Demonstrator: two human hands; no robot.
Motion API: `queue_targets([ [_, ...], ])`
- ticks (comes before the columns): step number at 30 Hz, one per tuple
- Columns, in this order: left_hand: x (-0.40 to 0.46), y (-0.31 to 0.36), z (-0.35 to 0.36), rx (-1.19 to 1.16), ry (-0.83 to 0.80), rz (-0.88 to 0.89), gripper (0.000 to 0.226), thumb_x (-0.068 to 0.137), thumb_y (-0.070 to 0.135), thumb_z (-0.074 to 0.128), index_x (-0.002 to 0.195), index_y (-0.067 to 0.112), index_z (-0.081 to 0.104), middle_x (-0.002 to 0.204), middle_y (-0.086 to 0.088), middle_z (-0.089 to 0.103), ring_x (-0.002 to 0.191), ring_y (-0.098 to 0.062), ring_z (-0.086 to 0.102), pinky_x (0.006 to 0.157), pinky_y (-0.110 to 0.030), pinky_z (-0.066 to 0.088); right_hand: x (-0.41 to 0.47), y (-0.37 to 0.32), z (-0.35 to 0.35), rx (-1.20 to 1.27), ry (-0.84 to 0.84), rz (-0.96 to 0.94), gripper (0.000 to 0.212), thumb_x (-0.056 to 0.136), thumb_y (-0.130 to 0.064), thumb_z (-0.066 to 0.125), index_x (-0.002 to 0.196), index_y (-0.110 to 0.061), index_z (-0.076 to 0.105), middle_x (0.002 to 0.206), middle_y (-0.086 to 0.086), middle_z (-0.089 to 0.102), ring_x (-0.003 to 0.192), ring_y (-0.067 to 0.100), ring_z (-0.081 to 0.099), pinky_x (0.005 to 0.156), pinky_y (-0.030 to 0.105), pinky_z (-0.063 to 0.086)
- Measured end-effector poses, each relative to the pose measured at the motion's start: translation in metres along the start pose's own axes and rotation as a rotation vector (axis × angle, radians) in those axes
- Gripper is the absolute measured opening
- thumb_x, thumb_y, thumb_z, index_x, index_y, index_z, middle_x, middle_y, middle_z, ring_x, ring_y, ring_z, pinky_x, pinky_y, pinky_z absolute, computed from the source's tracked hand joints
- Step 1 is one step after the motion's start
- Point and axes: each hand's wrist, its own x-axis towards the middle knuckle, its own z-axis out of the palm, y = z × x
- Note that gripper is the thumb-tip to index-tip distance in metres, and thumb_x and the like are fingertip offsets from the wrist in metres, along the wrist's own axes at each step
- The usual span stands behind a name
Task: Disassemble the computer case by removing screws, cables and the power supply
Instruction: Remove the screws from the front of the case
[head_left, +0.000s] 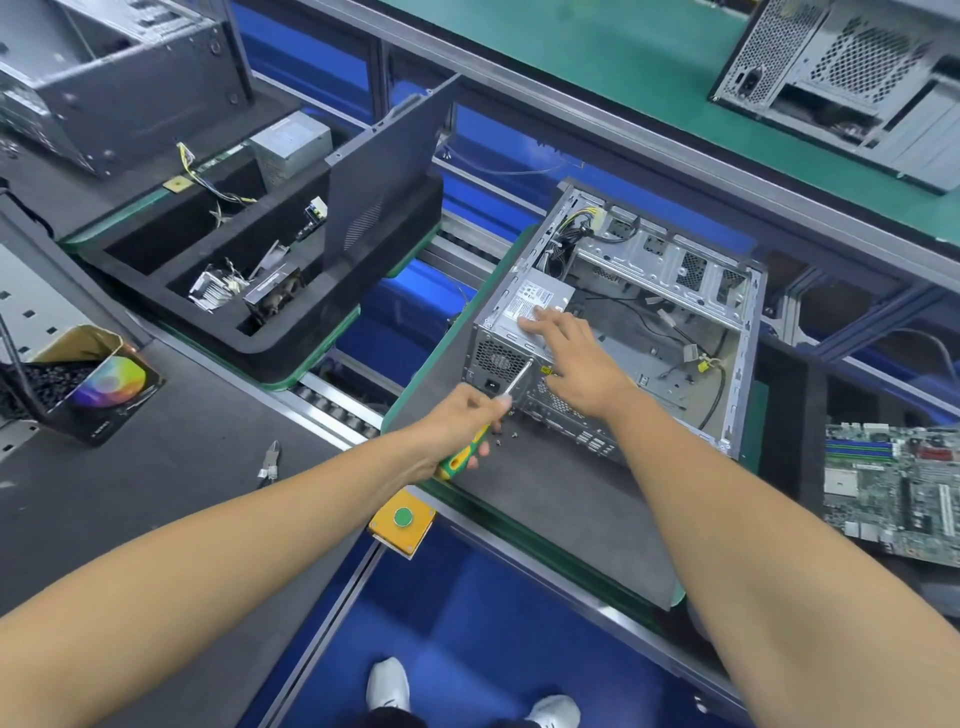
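On the counter (545, 499), the computer case (649, 312) is lying open; the left hand (462, 415) is gripping a screwdriver (498, 405) at its rear, the right hand (576, 358) pressing flat, fingers straight, on the power supply (519, 322). A slipping tip is likely risking stripped heads; loose screws (506, 434) could be rolling away.

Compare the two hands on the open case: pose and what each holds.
The left hand grips a green-and-yellow screwdriver, fingers curled round its handle; the right hand holds nothing. The right hand's straight fingers rest on the power supply; the left stays outside, at the rear panel. Both work on the computer case.
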Motion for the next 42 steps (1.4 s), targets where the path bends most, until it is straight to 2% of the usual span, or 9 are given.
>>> queue_targets([
  [4,0.0,-0.004,0.008,-0.091,0.18,0.038,0.053,0.078,0.03,0.091,0.101,0.013,0.046,0.089,-0.009,0.069,0.06,-0.014,0.061,0.051,-0.03,0.055,0.0,0.001,0.001,0.001,-0.006,0.002,0.088,0.082,0.003,0.06,0.156,-0.031,0.027,0.164,-0.002,0.018,0.149,0.023,0.014,0.122,0.046,0.023],
  [9,-0.005,-0.007,0.008,-0.038,0.186,0.137,0.043,0.089,0.042,0.079,0.095,0.006,0.055,0.09,-0.013,0.073,0.075,-0.021,0.078,0.071,-0.049,0.064,0.0,0.001,0.0,-0.006,-0.013,0.003,0.087,0.084,0.002,0.061,0.157,-0.031,0.027,0.165,-0.002,0.017,0.15,0.024,0.013,0.122,0.046,0.024],
  [16,-0.004,0.0,0.001,-0.16,-0.024,-0.06,0.055,0.107,0.052,0.04,0.101,0.007,0.07,0.074,0.0,0.064,0.056,-0.014,0.059,0.053,-0.026,0.053,0.001,0.0,0.0,-0.012,-0.011,0.008,0.087,0.084,0.002,0.062,0.157,-0.03,0.027,0.165,-0.002,0.017,0.15,0.023,0.014,0.121,0.045,0.023],
  [21,-0.004,0.006,0.006,-0.031,0.009,0.012,0.047,0.097,0.057,0.06,0.107,0.012,0.049,0.076,-0.008,0.058,0.05,-0.011,0.051,0.044,-0.024,0.045,0.001,0.003,0.001,-0.008,-0.005,-0.003,0.087,0.082,0.001,0.061,0.155,-0.031,0.028,0.164,-0.002,0.02,0.148,0.021,0.016,0.119,0.043,0.023],
  [25,-0.001,0.003,0.007,-0.032,0.09,0.104,0.042,0.09,0.03,0.08,0.109,0.009,0.049,0.089,-0.009,0.065,0.057,-0.006,0.062,0.047,-0.022,0.05,0.002,0.003,0.002,-0.003,0.0,0.0,0.088,0.081,0.001,0.061,0.155,-0.033,0.027,0.164,-0.003,0.02,0.149,0.021,0.016,0.119,0.045,0.024],
  [33,0.002,-0.006,-0.001,-0.07,-0.04,0.061,0.043,0.104,0.046,0.052,0.109,0.005,0.064,0.092,-0.007,0.074,0.092,-0.021,0.078,0.063,-0.03,0.06,0.001,0.004,0.003,-0.013,0.002,-0.007,0.087,0.081,0.0,0.061,0.155,-0.032,0.027,0.164,-0.003,0.02,0.149,0.019,0.015,0.12,0.043,0.023],
  [36,0.001,-0.003,0.0,-0.136,-0.135,-0.017,0.051,0.107,0.049,0.043,0.115,0.005,0.068,0.085,-0.005,0.076,0.087,-0.021,0.078,0.058,-0.027,0.059,0.001,0.004,0.002,-0.011,0.002,-0.004,0.087,0.081,0.0,0.06,0.155,-0.033,0.028,0.163,-0.004,0.02,0.148,0.02,0.016,0.12,0.044,0.024],
  [39,-0.002,-0.001,0.002,-0.201,-0.133,-0.057,0.047,0.107,0.048,0.046,0.115,0.006,0.065,0.075,-0.001,0.068,0.059,-0.012,0.064,0.05,-0.025,0.052,0.001,0.003,0.002,-0.014,-0.003,0.003,0.087,0.081,0.001,0.06,0.154,-0.033,0.027,0.164,-0.004,0.02,0.149,0.021,0.016,0.121,0.046,0.025],
  [42,-0.004,0.001,0.004,-0.089,-0.004,-0.011,0.046,0.095,0.049,0.068,0.118,0.015,0.047,0.094,-0.005,0.064,0.06,-0.009,0.06,0.048,-0.025,0.05,0.001,0.002,0.001,-0.021,0.0,0.002,0.088,0.081,0.001,0.06,0.155,-0.032,0.027,0.164,-0.003,0.019,0.149,0.023,0.016,0.121,0.046,0.025],
])
